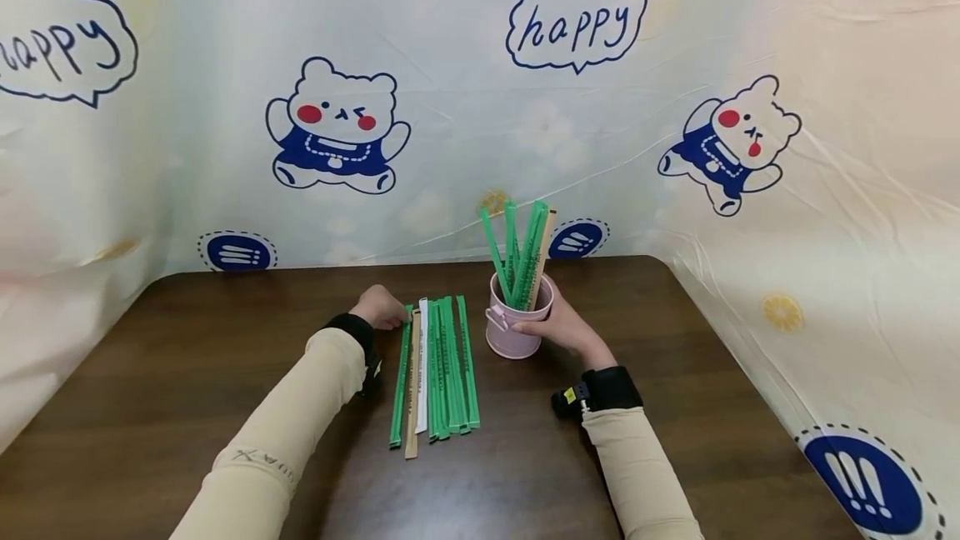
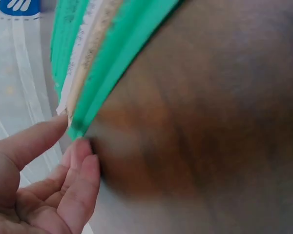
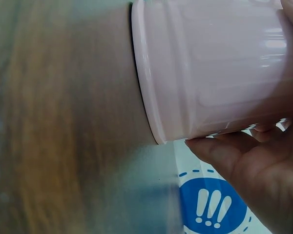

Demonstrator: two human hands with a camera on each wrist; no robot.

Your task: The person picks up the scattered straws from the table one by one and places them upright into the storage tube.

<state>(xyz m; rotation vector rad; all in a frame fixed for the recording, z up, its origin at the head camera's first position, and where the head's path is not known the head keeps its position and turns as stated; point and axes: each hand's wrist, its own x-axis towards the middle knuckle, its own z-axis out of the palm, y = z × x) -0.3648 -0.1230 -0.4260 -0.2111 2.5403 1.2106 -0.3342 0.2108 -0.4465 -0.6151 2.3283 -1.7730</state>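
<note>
A row of long slim printed packets lies on the table, several green (image 1: 450, 369), one tan (image 1: 413, 390) and one white (image 1: 422, 365). At the row's left edge, my left hand (image 1: 381, 307) pinches the far end of the outermost green packet (image 1: 401, 386); the left wrist view has that end between thumb and fingertips (image 2: 81, 148). My right hand (image 1: 566, 327) grips a small pink bucket (image 1: 513, 345) from its right side, thumb across the front. Inside the upright bucket stand more green packets (image 1: 528, 261) and a tan one (image 1: 543, 257). In the right wrist view, the bucket's base meets the table.
The brown wooden table (image 1: 247, 357) ends at a back edge close behind the bucket. Behind and beside it hangs a pale printed sheet (image 1: 465, 98) with bears and lettering.
</note>
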